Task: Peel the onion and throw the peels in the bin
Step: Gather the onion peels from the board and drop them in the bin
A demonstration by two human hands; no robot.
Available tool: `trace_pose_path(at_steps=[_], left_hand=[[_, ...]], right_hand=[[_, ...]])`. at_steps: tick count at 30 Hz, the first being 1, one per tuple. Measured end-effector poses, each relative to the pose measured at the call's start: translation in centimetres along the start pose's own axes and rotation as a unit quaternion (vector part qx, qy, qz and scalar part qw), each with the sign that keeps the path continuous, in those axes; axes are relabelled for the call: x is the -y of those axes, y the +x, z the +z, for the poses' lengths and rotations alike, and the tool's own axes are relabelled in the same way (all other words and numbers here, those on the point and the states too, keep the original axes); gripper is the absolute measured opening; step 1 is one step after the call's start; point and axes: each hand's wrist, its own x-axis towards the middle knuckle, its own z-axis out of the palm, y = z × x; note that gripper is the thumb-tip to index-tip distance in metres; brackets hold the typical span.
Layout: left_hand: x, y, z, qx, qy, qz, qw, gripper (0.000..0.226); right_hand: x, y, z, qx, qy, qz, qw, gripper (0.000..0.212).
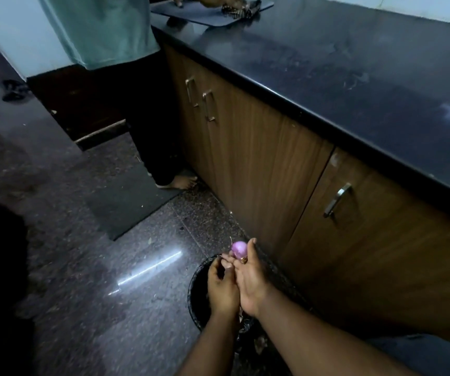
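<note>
One purple onion, long axis upright, sits pinched in the right hand's fingertips over one bin, left hand curled beside.

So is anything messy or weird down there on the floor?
A little. Small bits lie scattered on the floor near the cabinet, outside the bin; they may be peel scraps, too small to tell. The onion itself is held over the bin by both hands, right hand and left hand.
</note>
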Motion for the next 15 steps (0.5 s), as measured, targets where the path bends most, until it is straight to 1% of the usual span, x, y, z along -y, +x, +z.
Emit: trace_pose_path(at_steps=[1, 3, 4, 5, 6, 7, 8, 10, 11, 12, 13, 15], left_hand=[[0.3, 0.2, -0.2, -0.003, 0.028, -0.004, 1.000, 0.025], [0.8, 0.9, -0.9, -0.051, 0.134, -0.014, 0.990, 0.020], [0.8, 1.0, -1.3, -0.093, 0.190, -0.027, 0.977, 0.026], [0.5, 0.9, -1.4, -0.137, 0.209, -0.036, 0.967, 0.038], [0.0, 0.5, -1.3, -0.156, 0.199, -0.035, 0.967, 0.051], [-0.7, -0.3, -1.0, -0.151, 0.173, -0.026, 0.973, 0.060], [-1.5, -1.1, -0.4, -0.129, 0.140, -0.011, 0.982, 0.062], [-2.2, -2.0, 0.5, -0.071, 0.095, 0.019, 0.993, 0.051], [-2.3, -2.1, 0.7, -0.052, 0.107, 0.038, 0.992, 0.043], [-2.3, -1.9, 0.6, -0.042, 0.125, 0.042, 0.990, 0.038], [-1.9, -1.3, 0.4, -0.048, 0.143, 0.041, 0.988, 0.035], [-1.7, -0.8, -0.3, -0.081, 0.171, 0.015, 0.982, 0.035]], right_hand=[[-0.1, 0.2, -0.2, -0.007, -0.002, 0.001, 1.000, 0.089], [0.1, -0.1, -0.3, -0.007, 0.003, 0.005, 1.000, 0.085], [0.3, -0.4, -0.1, -0.002, -0.003, 0.008, 1.000, 0.088], [0.3, -0.3, -0.1, 0.002, -0.015, 0.006, 1.000, 0.090], [0.5, -0.7, 0.1, 0.003, -0.022, -0.006, 1.000, 0.090], [0.5, -0.6, 0.1, 0.010, -0.029, -0.017, 0.999, 0.089], [0.6, -1.0, 0.4, 0.011, -0.023, -0.026, 0.999, 0.089], [0.1, -0.6, 0.6, -0.003, -0.016, -0.027, 1.000, 0.103], [0.0, -0.7, 0.5, -0.002, -0.022, -0.016, 1.000, 0.111], [0.3, -1.4, 0.6, 0.006, -0.032, -0.015, 0.999, 0.114], [0.6, -1.7, 0.5, 0.016, -0.038, -0.012, 0.999, 0.111], [0.8, -1.6, 0.1, 0.028, -0.020, -0.019, 0.999, 0.098]])
